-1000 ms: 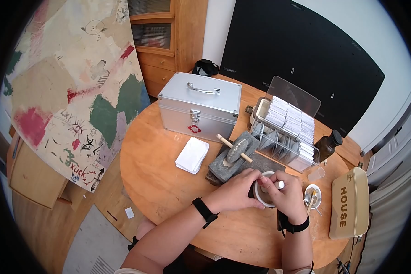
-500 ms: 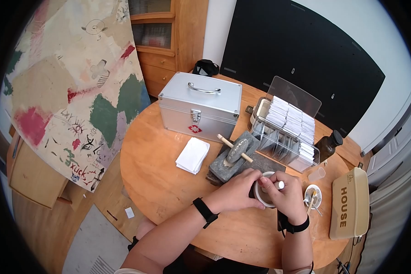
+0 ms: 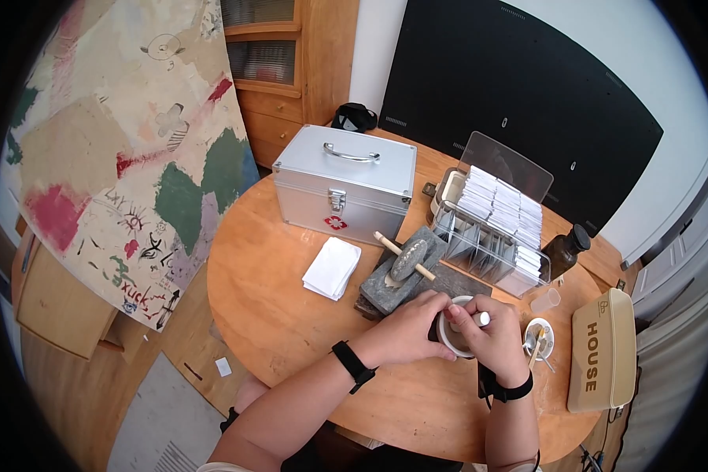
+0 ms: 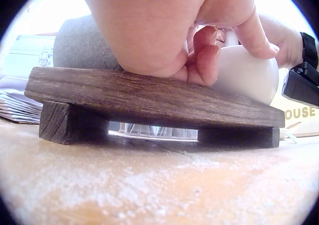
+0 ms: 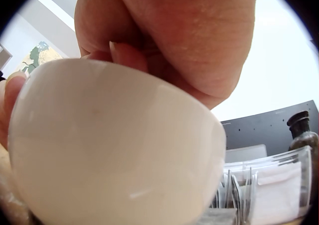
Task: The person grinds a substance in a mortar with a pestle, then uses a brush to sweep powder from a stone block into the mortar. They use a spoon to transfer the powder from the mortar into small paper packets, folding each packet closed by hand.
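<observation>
A white mortar point(image 5: 114, 145) stands on a low dark wooden stand point(image 4: 149, 98). My left hand point(image 3: 407, 326) holds the mortar from the left, its thumb lying against the outer wall in the left wrist view. Inside my right hand point(image 3: 497, 334) is a white pestle point(image 3: 482, 318), gripped with the fist over the mortar's mouth; only the pestle's top end pokes out above the fist. Its lower end and the mortar's contents are mostly hidden by the hands. Beside the mortar, a grey stone grinding trough point(image 3: 381, 289) carries a stone wheel point(image 3: 408, 260) on a wooden axle.
Behind stand a silver case point(image 3: 342, 185) and a clear bin point(image 3: 480, 248) of white paper packets. White papers point(image 3: 331, 268) lie left. To the right are a small dish point(image 3: 547, 332) with utensils, a plastic cup point(image 3: 545, 299), a dark bottle point(image 3: 566, 250) and a cream box point(image 3: 603, 350).
Almost nothing differs; both hands keep the same place and grip on the mortar and pestle.
</observation>
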`<state>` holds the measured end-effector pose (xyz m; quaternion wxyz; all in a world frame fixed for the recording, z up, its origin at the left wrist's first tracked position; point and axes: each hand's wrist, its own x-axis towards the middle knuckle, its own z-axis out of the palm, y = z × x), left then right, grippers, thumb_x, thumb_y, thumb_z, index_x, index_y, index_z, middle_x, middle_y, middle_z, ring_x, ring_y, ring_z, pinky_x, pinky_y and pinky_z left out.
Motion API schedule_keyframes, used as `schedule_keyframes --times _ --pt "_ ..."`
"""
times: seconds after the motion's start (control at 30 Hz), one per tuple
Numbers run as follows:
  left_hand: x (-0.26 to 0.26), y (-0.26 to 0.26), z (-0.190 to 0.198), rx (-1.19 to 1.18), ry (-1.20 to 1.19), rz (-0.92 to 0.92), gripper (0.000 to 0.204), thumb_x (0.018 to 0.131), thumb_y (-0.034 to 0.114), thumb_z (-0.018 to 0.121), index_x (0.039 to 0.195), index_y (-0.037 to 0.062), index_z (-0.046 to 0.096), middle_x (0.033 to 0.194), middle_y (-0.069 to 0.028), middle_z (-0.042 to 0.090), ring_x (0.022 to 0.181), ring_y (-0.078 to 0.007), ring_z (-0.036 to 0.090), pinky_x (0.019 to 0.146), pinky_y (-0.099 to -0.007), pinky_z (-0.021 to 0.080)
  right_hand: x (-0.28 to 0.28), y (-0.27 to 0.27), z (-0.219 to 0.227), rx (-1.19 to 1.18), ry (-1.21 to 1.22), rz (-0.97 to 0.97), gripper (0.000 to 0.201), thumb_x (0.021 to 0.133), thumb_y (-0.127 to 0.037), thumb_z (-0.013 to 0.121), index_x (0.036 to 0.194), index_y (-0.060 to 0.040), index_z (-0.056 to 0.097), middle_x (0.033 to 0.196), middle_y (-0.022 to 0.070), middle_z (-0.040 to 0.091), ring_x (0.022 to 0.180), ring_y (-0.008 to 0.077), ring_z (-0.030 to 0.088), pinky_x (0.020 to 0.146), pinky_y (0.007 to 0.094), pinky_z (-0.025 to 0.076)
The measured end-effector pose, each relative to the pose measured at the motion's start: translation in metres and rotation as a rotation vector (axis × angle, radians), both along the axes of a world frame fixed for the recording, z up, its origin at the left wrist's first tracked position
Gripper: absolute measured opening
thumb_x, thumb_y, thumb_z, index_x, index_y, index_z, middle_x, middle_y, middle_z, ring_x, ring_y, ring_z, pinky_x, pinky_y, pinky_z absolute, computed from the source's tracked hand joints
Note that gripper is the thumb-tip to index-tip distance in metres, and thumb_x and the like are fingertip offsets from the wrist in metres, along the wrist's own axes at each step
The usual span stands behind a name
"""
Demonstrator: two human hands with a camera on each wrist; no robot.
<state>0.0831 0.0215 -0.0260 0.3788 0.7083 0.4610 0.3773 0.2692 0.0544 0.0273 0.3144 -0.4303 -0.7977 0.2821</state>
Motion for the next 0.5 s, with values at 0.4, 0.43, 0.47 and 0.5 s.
schedule_keyframes --times 0.4,0.43,0.47,0.5 --pt "0.0004 -0.0008 0.0027 -0.005 -0.005 -0.002 0.070 0.069 0.027 0.096 0.118 0.0023 0.052 0.124 -0.0200 0.057 0.119 -0.0407 0.059 0.100 -0.0457 0.050 -0.0002 -0.0006 0.0010 0.012 0.000 0.003 0.027 0.093 -0.022 0.080 0.080 0.0001 0.072 0.069 0.0146 0.070 0.058 0.0227 0.067 0.055 0.0329 0.050" --pt "0.0004 -0.0010 0.0036 -0.002 -0.005 -0.004 0.069 0.069 0.025 0.096 0.116 0.0016 0.051 0.123 -0.0211 0.057 0.119 -0.0420 0.059 0.100 -0.0468 0.050 -0.0004 -0.0008 0.0013 0.012 0.003 0.001 0.027 0.093 -0.022 0.080 0.080 0.0002 0.072 0.068 0.0144 0.069 0.057 0.0224 0.067 0.055 0.0328 0.050" --pt "0.0002 -0.0013 0.0045 -0.002 -0.005 -0.004 0.069 0.069 0.025 0.096 0.116 0.0016 0.051 0.123 -0.0211 0.057 0.119 -0.0420 0.059 0.100 -0.0468 0.050 -0.0005 -0.0009 0.0014 0.013 0.005 -0.001 0.027 0.093 -0.022 0.080 0.080 0.0003 0.072 0.068 0.0143 0.069 0.057 0.0222 0.067 0.055 0.0326 0.050" --pt "-0.0001 -0.0015 0.0054 -0.004 -0.004 -0.005 0.069 0.069 0.025 0.096 0.116 0.0018 0.051 0.123 -0.0211 0.057 0.119 -0.0420 0.059 0.100 -0.0469 0.050 -0.0003 -0.0006 0.0004 0.013 0.005 -0.001 0.027 0.093 -0.022 0.080 0.080 0.0003 0.072 0.068 0.0143 0.069 0.057 0.0222 0.067 0.055 0.0326 0.050"
